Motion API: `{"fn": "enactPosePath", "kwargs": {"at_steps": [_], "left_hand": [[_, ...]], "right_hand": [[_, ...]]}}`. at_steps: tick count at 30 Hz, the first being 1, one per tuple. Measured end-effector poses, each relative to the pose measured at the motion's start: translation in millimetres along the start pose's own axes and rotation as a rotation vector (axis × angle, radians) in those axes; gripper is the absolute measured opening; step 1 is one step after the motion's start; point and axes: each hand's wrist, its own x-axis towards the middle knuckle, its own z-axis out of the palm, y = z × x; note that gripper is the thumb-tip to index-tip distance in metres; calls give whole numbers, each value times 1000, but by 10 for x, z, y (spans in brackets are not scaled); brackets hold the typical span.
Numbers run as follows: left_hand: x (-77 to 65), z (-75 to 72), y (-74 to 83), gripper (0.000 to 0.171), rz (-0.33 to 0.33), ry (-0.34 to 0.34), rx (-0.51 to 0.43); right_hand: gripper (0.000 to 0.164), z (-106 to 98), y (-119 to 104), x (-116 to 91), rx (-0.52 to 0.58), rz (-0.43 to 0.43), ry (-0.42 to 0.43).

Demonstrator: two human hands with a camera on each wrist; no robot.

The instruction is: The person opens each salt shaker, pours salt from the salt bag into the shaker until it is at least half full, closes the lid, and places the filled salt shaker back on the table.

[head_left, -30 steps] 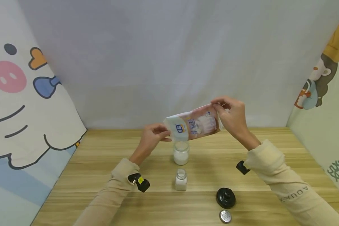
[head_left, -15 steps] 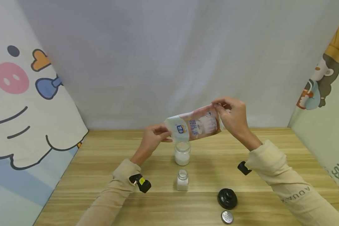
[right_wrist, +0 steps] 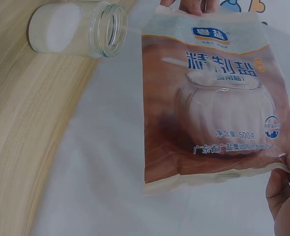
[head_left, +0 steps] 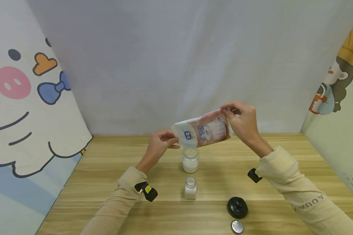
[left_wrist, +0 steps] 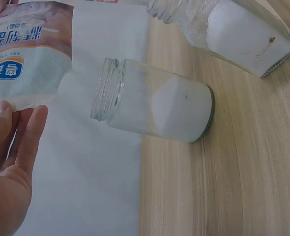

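Note:
A salt bag [head_left: 204, 129], pink-brown with a pale blue end, is stretched between my two hands, tilted with its left end lower. My left hand [head_left: 161, 145] pinches the pale end between thumb and fingers. At the opposite end, my right hand [head_left: 243, 122] grips the bag's upper corner. Just below the bag's lower left corner stands a round glass jar [left_wrist: 155, 101], partly filled with white salt. Nearer to me is a smaller square glass jar [head_left: 190, 189], also holding white salt, its mouth uncovered. Whether salt is flowing from the bag is too faint to tell.
On the wooden table [head_left: 106, 182], a black round lid [head_left: 237, 207] lies to the right of the jars. A silver perforated cap [head_left: 237, 227] sits just in front of it. Behind the table hangs a pale grey cloth [head_left: 153, 65], with cartoon-printed walls at both sides.
Both hands keep the bag in nearly the same place and tilt. The whole scene has shifted slightly within the head view; the jars and lids stay where they were.

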Motion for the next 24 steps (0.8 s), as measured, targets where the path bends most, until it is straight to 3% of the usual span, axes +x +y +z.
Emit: {"fn": "enactPosePath", "kwargs": {"at_steps": [11, 20, 24], "left_hand": [[5, -7, 15, 11, 6, -9, 10], [-11, -41, 34, 10, -6, 26, 5], [-14, -15, 8, 12, -14, -7, 9]], "right_hand": [[10, 18, 19, 19, -3, -7, 6], [9, 25, -325, 48, 8, -17, -6], [8, 8, -264, 10, -7, -7, 10]]}}
